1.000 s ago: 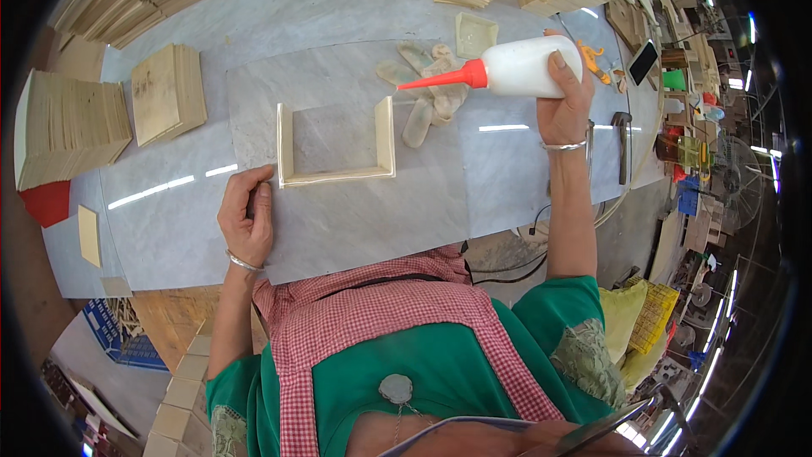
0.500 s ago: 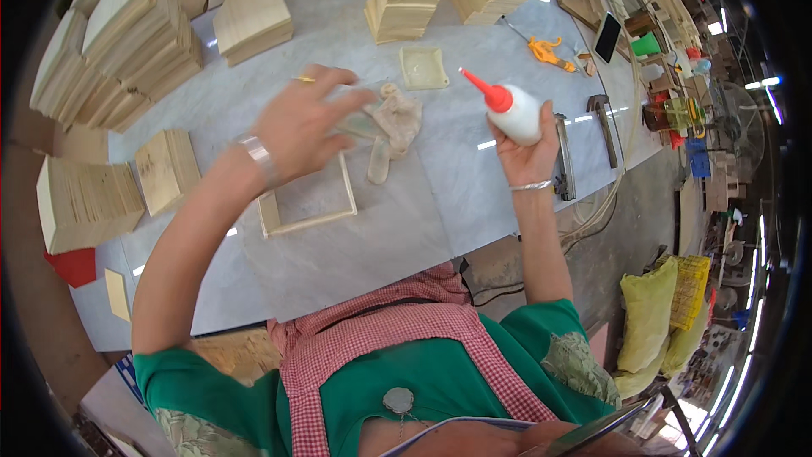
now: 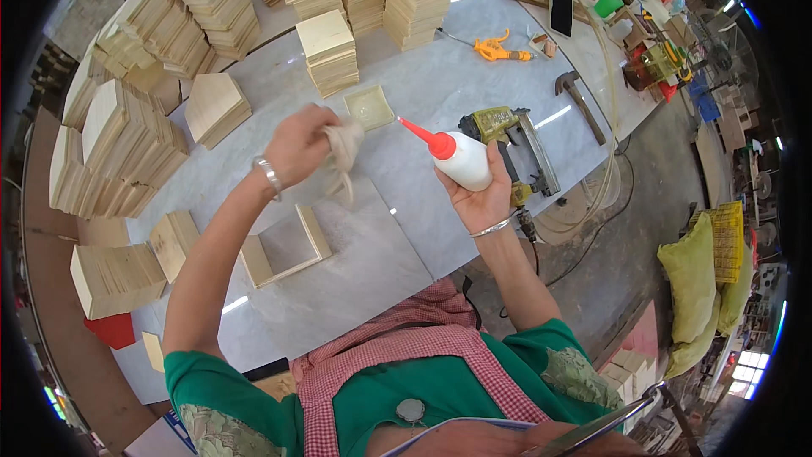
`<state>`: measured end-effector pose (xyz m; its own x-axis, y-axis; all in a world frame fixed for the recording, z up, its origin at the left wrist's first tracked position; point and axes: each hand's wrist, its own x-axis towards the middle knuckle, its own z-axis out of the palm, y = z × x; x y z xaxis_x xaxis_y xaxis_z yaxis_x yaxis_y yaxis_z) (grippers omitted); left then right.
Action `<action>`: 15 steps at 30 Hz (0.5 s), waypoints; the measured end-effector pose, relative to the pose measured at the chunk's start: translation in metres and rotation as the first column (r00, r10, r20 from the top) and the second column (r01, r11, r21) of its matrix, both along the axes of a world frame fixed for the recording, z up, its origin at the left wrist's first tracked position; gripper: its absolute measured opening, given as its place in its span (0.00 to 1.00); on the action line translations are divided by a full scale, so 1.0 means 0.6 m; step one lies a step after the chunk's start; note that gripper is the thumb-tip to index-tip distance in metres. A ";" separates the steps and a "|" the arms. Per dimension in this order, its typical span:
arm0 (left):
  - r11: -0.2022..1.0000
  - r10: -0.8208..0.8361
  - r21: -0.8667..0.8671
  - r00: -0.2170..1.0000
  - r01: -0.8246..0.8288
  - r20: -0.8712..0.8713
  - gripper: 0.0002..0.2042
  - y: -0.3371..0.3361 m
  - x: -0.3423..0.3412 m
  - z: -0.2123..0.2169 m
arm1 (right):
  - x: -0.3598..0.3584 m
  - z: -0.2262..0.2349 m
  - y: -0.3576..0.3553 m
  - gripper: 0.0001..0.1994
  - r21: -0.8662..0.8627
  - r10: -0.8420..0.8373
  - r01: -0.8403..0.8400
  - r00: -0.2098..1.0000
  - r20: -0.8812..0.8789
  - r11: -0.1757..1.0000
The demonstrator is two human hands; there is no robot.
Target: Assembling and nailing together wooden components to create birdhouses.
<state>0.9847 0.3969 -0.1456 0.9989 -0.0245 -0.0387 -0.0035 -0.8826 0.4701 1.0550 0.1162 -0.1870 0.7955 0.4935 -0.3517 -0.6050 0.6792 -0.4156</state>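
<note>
My left hand is closed on a crumpled, pale cloth, blurred by motion and held above the table. Just below it on the grey tabletop lies a three-sided wooden frame. In my right hand is a white squeeze bottle with a red cap, its long red nozzle tilted up toward the left. Beyond the cloth sits a small, shallow square dish. A yellow-green nail gun lies right behind my right hand, which partly hides it.
Stacks of thin wooden boards line the far and left sides. At the right are a hammer, an orange air blow gun and a phone. Thin hoses hang over the table's right edge. Yellow sacks stand on the floor.
My left hand has picked the cloth up off the table. My head view has shifted, bringing the nail gun out from behind my right hand, which still holds the bottle.
</note>
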 end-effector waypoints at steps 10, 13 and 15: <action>0.831 0.263 -0.555 0.906 -0.038 0.331 0.16 -0.130 -0.057 0.097 | -0.045 0.007 0.024 0.22 -0.018 0.069 -0.070 0.997 -0.027 0.997; 0.965 0.131 -0.261 0.849 0.009 0.512 0.16 -0.134 -0.053 0.093 | -0.060 0.004 0.021 0.22 -0.057 0.069 -0.070 0.998 -0.012 0.996; 0.984 0.104 -0.176 0.835 -0.009 0.540 0.14 -0.135 -0.049 0.093 | -0.065 0.002 0.018 0.21 -0.074 0.055 -0.056 0.998 -0.019 0.996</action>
